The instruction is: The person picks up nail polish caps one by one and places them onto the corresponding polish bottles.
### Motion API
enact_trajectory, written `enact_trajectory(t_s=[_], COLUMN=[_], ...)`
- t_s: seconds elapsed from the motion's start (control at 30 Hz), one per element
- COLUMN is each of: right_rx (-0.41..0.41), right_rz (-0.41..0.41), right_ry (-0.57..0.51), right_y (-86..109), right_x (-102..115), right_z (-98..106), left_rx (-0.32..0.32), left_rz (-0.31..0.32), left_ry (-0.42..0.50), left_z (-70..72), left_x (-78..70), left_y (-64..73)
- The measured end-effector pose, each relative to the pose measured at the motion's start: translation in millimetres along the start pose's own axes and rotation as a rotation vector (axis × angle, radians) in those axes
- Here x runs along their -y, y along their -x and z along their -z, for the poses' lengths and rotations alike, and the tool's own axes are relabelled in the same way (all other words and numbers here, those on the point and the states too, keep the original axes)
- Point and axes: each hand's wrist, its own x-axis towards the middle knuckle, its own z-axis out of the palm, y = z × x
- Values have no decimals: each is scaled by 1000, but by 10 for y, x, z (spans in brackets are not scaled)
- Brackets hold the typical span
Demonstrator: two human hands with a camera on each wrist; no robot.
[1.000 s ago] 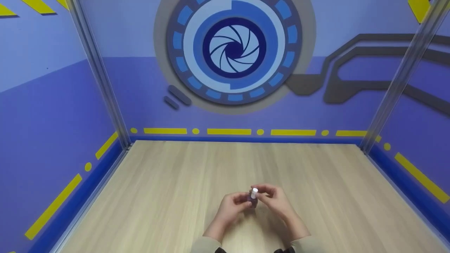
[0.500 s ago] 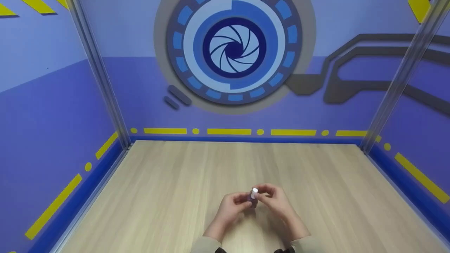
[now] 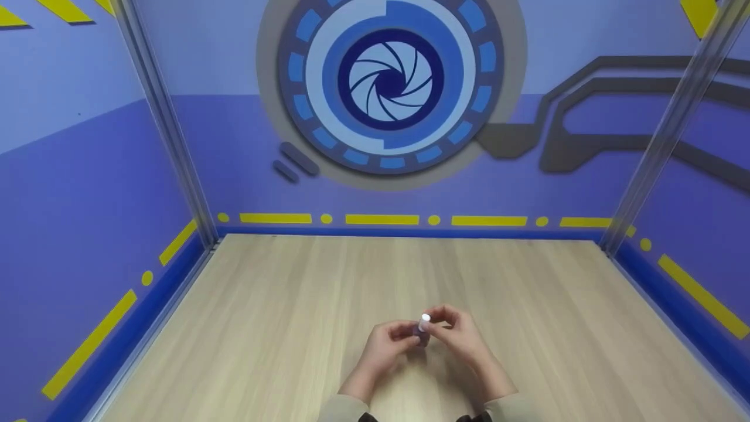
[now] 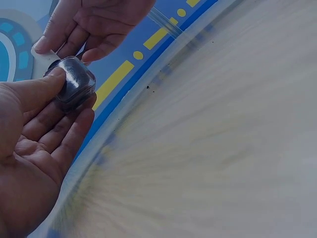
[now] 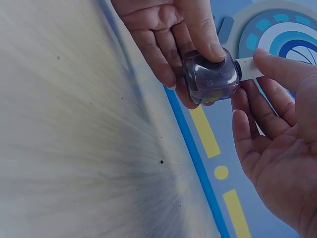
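Note:
A small nail polish bottle (image 5: 210, 77) of dark purplish glass is held between both hands, over the near middle of the table. My left hand (image 3: 384, 347) pinches its glass body, the thumb lying across the front face and the fingers behind. The white cap (image 5: 248, 68) sits on the bottle's neck, and my right hand (image 3: 460, 334) pinches it between thumb and fingers. In the left wrist view the bottle's rounded base (image 4: 79, 91) faces the camera, while most of the cap is hidden behind the fingers and glass.
The light wooden table (image 3: 281, 299) extends around the hands. Blue panels with yellow dashes enclose it at the back and both sides, and metal posts (image 3: 170, 129) stand at the rear corners. Beige sleeves (image 3: 345, 407) cover the forearms.
The right fingers have shifted slightly on the white cap, which now leans a little more to the right. The left hand and the bottle body stay in place.

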Motion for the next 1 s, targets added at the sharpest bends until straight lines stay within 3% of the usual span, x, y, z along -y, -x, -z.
enact_trajectory(t_s=[0.27,0.37,0.6,0.77,1.0], right_rx=[-3,24,107,70,40], right_rz=[1,28,106,73,34], right_ry=[2,-8,-34,22,6], right_y=[1,4,14,8,15], right_x=[-7,-13,7,4,22], right_z=[8,24,42,36,21], left_rx=[-2,-15,-28,-30,-22], left_rz=[11,14,-2,0,4], left_ry=[-33,-71,-36,-52,-27], left_z=[7,11,-2,3,5], left_x=[-8,-9,10,5,4], left_y=[-4,-4,-12,-7,2])
